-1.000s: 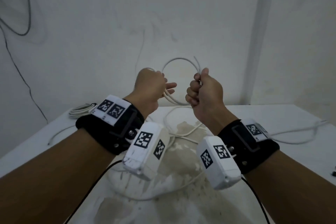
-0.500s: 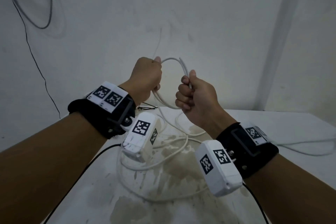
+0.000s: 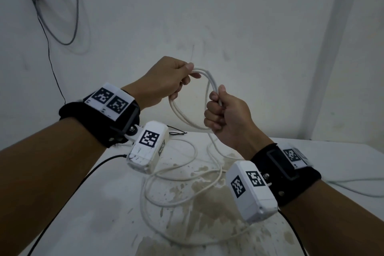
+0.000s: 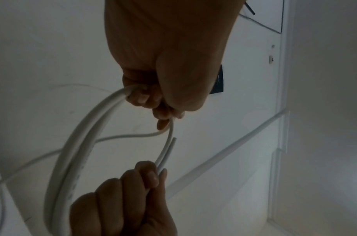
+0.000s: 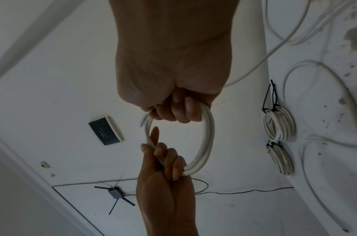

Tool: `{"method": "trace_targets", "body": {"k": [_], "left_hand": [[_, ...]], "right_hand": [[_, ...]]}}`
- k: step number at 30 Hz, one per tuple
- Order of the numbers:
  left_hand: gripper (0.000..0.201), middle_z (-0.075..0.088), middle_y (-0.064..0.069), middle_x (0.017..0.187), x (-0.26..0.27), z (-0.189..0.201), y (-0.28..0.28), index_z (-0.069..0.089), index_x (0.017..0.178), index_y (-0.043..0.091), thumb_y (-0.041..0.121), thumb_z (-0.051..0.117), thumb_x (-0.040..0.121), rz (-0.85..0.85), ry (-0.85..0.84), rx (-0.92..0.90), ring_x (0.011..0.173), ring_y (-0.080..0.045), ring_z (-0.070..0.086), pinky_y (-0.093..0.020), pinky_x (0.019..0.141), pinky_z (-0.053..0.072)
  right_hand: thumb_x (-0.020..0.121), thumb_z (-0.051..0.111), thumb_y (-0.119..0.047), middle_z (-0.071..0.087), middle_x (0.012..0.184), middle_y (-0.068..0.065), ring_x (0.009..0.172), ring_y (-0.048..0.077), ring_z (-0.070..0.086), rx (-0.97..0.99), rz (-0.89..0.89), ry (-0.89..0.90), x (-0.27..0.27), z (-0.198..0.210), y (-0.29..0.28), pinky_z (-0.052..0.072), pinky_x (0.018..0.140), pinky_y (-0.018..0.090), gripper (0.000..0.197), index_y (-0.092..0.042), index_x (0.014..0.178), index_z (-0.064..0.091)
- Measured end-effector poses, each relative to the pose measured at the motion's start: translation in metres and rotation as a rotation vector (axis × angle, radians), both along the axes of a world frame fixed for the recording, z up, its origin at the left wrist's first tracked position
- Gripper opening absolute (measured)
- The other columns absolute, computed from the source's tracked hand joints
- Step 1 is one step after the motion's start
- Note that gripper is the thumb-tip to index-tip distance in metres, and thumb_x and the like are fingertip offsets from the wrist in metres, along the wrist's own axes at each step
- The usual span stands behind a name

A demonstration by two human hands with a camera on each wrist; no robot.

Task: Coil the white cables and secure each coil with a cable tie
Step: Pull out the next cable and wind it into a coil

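Above the stained table (image 3: pixel 342 160), L hand (image 3: pixel 166 81) pinches the white cable (image 3: pixel 182 116) coil at 10 o'clock while R hand (image 3: pixel 226 118), fist clamped round strands at 3 o'clock w/ the cut end, steadies the loop, apparently so slack trailing at 6 o'clock feeds in.

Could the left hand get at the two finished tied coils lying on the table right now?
Probably not yet. The left hand and right hand both grip the unfinished white coil held in the air, untied. The two tied coils lie on the table; nothing seems to block them, but letting go would likely undo the loop.
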State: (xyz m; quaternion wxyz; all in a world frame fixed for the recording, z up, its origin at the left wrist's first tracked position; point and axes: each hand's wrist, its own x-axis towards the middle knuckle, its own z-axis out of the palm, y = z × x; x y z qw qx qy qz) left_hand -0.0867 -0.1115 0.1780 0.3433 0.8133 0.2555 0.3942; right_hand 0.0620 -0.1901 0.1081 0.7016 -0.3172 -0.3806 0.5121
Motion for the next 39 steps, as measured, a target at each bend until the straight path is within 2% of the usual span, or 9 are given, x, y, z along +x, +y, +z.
{"method": "trace_targets", "body": {"k": [3,7,14,17,20,24,28,31,39], "left_hand": [[0.030,0.067,0.011,0.071,-0.004,0.010,0.000,0.070,0.102,0.007,0.012,0.041,0.106,-0.057,0.068,0.043,0.047,-0.006,0.034,-0.023,0.045,0.034],[0.035,0.071,-0.001,0.099,-0.003,0.017,-0.003,0.069,0.116,0.012,0.001,0.038,0.103,-0.082,0.097,0.045,0.050,-0.008,0.034,-0.021,0.045,0.032],[0.029,0.071,-0.015,0.097,0.009,0.025,0.001,0.053,0.124,-0.010,0.003,0.037,0.104,-0.085,-0.020,-0.479,0.044,-0.003,0.043,-0.013,0.039,0.037],[0.028,0.072,-0.020,0.110,0.013,0.027,0.000,0.051,0.126,-0.010,0.003,0.041,0.103,-0.129,-0.107,-0.696,0.068,-0.011,0.071,-0.015,0.054,0.055],[0.028,0.073,-0.020,0.106,0.012,0.024,-0.001,0.054,0.123,-0.010,0.003,0.040,0.104,-0.168,-0.110,-0.793,0.084,-0.017,0.075,-0.019,0.062,0.059],[0.027,0.076,-0.006,0.091,0.010,0.019,-0.003,0.063,0.111,-0.001,0.003,0.038,0.104,-0.162,0.049,-0.619,0.071,-0.007,0.071,-0.014,0.058,0.054],[0.022,0.074,-0.003,0.088,0.014,0.015,-0.002,0.067,0.105,0.003,0.008,0.046,0.103,-0.082,0.121,-0.249,0.055,-0.006,0.045,-0.017,0.048,0.037],[0.027,0.070,0.003,0.077,0.017,0.012,-0.004,0.071,0.095,0.007,0.018,0.048,0.104,-0.093,0.137,-0.131,0.048,-0.005,0.033,-0.017,0.045,0.028],[0.021,0.075,0.001,0.087,0.024,0.008,-0.007,0.071,0.102,0.010,0.013,0.050,0.103,-0.036,0.175,0.158,0.052,-0.007,0.040,-0.013,0.047,0.036]], "right_hand": [[0.106,0.036,-0.041,0.019,0.051,-0.006,0.040,0.009,0.015,0.017,0.017,-0.049,0.003,0.005,0.001,0.011,0.041,0.024,0.042,-0.017,0.072,0.044],[0.106,0.038,-0.041,0.021,0.050,-0.007,0.039,0.009,0.015,0.031,-0.007,-0.104,0.008,0.012,-0.001,0.014,0.038,0.023,0.042,-0.018,0.071,0.044],[0.106,0.038,-0.040,0.020,0.052,-0.006,0.041,0.009,0.014,0.060,-0.005,-0.175,0.017,0.015,-0.004,0.012,0.040,0.023,0.040,-0.018,0.073,0.045],[0.106,0.037,-0.040,0.021,0.052,-0.006,0.041,0.009,0.014,0.063,-0.008,-0.179,0.019,0.013,-0.006,0.012,0.039,0.023,0.040,-0.018,0.073,0.045],[0.106,0.038,-0.040,0.020,0.053,-0.006,0.042,0.009,0.014,0.036,-0.027,-0.171,0.022,0.008,-0.005,0.013,0.039,0.022,0.040,-0.018,0.072,0.044],[0.106,0.039,-0.040,0.020,0.053,-0.006,0.041,0.009,0.014,0.006,-0.061,-0.164,0.023,0.002,-0.002,0.012,0.039,0.022,0.041,-0.019,0.071,0.043],[0.105,0.039,-0.041,0.020,0.054,-0.006,0.041,0.009,0.015,0.000,-0.076,-0.147,0.022,0.002,0.000,0.012,0.039,0.022,0.041,-0.019,0.071,0.043],[0.105,0.039,-0.041,0.021,0.053,-0.006,0.041,0.008,0.015,0.000,-0.073,-0.156,0.020,0.004,-0.001,0.012,0.039,0.022,0.040,-0.019,0.072,0.043],[0.106,0.040,-0.038,0.022,0.052,-0.007,0.041,0.008,0.015,0.000,-0.087,-0.185,0.023,0.007,-0.006,0.013,0.039,0.022,0.039,-0.018,0.072,0.043]]}}
